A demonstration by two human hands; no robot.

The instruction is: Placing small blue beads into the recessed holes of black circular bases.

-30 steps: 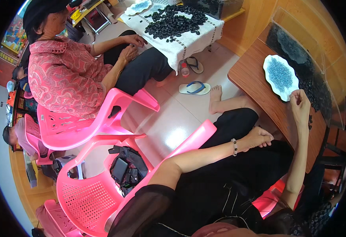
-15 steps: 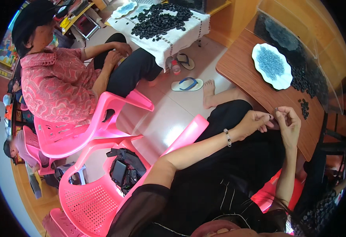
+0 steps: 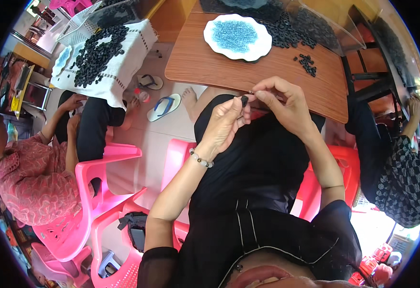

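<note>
In front of my lap, just off the near edge of the wooden table (image 3: pixel 186 62), my two hands meet. Between thumb and fingers, my left hand (image 3: pixel 223 124) pinches a small black piece (image 3: pixel 244 101), and a beaded bracelet (image 3: pixel 201 158) circles that wrist. My right hand (image 3: pixel 286 103) is closed in a pinch close beside the black piece; a tiny glint shows at its fingertips, too small to name. Beyond them on the table stands a white scalloped plate (image 3: pixel 266 45) spread with tiny blue grains (image 3: pixel 234 34). A few loose black pieces (image 3: pixel 307 65) lie right of the plate.
A larger heap of black pieces (image 3: pixel 291 31) lies behind the plate, beside a clear plastic panel (image 3: pixel 334 24). At left, a person in a red patterned shirt (image 3: pixel 42 187) sits by a cloth-covered table (image 3: pixel 133 53) with more black pieces. Another person's checked sleeve (image 3: pixel 404 177) shows at right.
My view has swung right, so the table and plate appear further left. My hands still pinch close together; the black piece in my left fingers shows more plainly now.
</note>
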